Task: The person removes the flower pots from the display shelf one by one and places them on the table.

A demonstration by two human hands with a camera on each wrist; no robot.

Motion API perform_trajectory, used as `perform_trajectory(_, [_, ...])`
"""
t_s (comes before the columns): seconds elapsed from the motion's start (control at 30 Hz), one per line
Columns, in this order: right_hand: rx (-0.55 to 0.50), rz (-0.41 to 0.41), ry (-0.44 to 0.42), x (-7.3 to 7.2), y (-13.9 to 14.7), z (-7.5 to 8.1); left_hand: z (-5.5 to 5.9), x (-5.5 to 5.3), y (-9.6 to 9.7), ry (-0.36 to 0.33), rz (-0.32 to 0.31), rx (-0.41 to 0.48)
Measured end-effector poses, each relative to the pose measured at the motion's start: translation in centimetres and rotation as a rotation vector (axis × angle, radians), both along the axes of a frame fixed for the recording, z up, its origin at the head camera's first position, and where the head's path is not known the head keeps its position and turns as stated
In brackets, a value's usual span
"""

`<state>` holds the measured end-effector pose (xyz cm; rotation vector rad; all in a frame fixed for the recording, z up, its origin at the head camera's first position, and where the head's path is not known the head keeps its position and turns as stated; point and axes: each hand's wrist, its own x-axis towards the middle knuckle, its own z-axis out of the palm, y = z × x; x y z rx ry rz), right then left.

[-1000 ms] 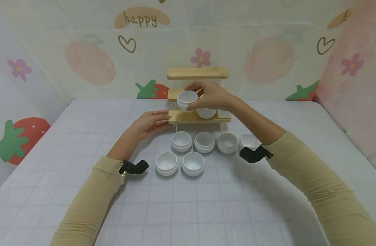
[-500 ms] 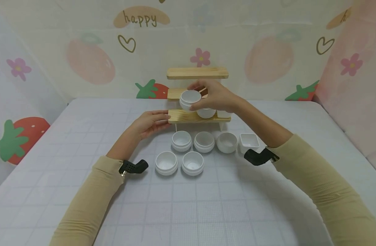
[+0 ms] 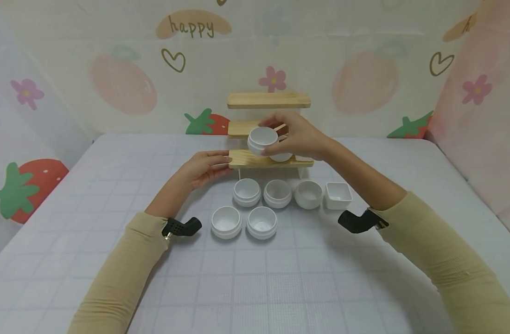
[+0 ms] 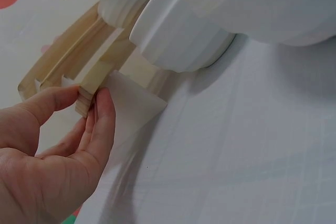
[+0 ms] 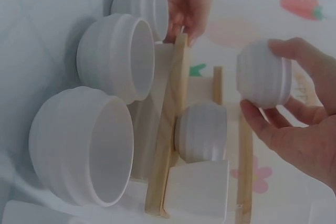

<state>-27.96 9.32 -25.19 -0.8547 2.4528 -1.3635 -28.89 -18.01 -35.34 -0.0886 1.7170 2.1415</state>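
My right hand holds a small white round bowl by its sides, thumb opposite fingers. It hangs upright above the lowest board of a three-tier wooden stand; the right wrist view shows a gap between bowl and board. My left hand pinches the left end of that board, with the thumb on top and fingers beneath. Another round bowl and a square white bowl stand on the lowest board, mostly hidden behind my right hand in the head view.
In front of the stand, a row holds three round bowls and a square one. Nearer are two more round bowls. The stand's middle board and top board rise behind, before a printed backdrop.
My right hand has carried the bowl to the right and slightly down, closer to the round bowl on the lowest board. My left hand stays at the board's end.
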Motion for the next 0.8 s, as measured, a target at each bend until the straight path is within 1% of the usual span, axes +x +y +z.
perform_trajectory(0.3, [-0.013,0.004,0.017,1.1,0.5,-0.5,-0.1,-0.1,0.0,-0.011,0.016,-0.009])
perform_trajectory(0.5, [-0.036,0.031,0.037,1.9,0.8,-0.6,-0.1,-0.1,0.1,-0.024,0.028,-0.016])
perform_trajectory(0.63, [-0.034,0.044,0.045,2.2,1.1,-0.7,-0.2,-0.1,0.0,-0.023,0.026,-0.018])
perform_trajectory(0.8, [-0.026,0.030,0.033,2.7,1.6,-0.8,-0.2,-0.2,0.0,-0.025,0.028,-0.019])
